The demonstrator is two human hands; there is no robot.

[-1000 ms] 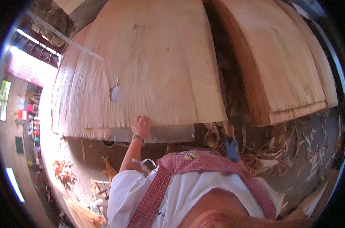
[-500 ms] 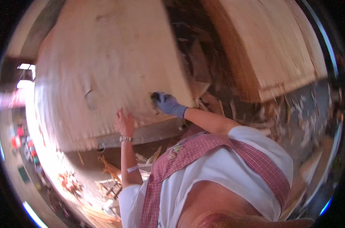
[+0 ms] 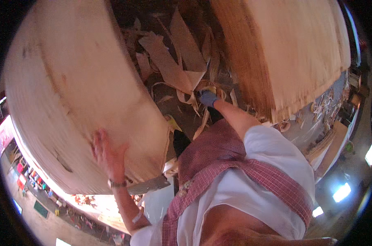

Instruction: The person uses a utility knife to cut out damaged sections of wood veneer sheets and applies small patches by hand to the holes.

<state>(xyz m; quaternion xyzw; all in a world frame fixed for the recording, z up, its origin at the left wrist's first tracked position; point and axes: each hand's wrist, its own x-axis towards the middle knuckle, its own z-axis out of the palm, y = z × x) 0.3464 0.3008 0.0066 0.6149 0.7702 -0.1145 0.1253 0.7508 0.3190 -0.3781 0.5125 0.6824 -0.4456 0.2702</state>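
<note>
The bare left hand (image 3: pixel 108 151) lies palm down over the near end of a broad stack of pale wood sheets (image 3: pixel 83 102), slightly blurred, its fingers spread and loosely extended, with nothing gripped. A metal-coloured wristband (image 3: pixel 117 184) circles the wrist at six o'clock. The stack itself spreads from beneath this hand toward eleven o'clock, and a dark split (image 3: pixel 63 164) marks its top sheet between eight and nine o'clock from the fingers.

At two o'clock from the left hand, the right hand (image 3: pixel 208 98), in a blue glove, reaches down into the gap between two stacks, among loose wood. Its fingertips are obscured, so I cannot tell how far it is open or whether it has hold of anything. Long wood strips (image 3: pixel 165 61) lie jumbled at ten to eleven o'clock from the glove, some curled close beside it. At two o'clock from it stands the second stack (image 3: pixel 305 53), browner along its side.

Below the glove, at six o'clock, is the checked reddish apron (image 3: pixel 212 147), worn over a white shirt (image 3: pixel 276 153). Farther out, a dark green panel (image 3: pixel 41 209) shows between seven and eight o'clock from the left hand.
</note>
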